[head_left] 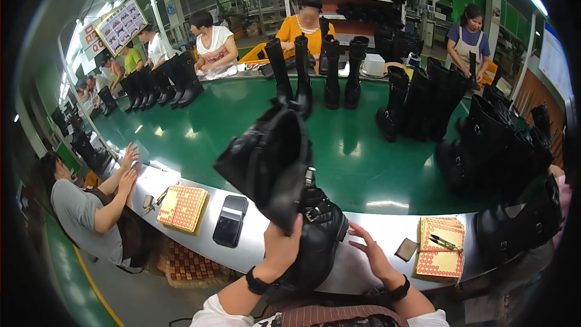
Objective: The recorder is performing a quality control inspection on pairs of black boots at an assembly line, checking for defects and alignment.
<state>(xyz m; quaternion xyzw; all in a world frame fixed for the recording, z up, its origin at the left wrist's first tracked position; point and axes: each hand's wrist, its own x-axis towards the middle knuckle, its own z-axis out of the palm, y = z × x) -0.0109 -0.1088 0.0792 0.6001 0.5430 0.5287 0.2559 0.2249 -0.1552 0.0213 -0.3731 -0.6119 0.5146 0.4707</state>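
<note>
Boot factory — long green worktop (357, 166), rows of black boots (423, 100), workers (216, 48) alongside.

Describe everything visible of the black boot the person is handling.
The black boot looks like glossy leather, with silvery buckles and a ridged sole. Its wide shaft, partly blurred, leans away over the green surface; the foot is nearer the wearer. The left hand grips it; the right hand is open beside the sole, contact unclear.
</note>
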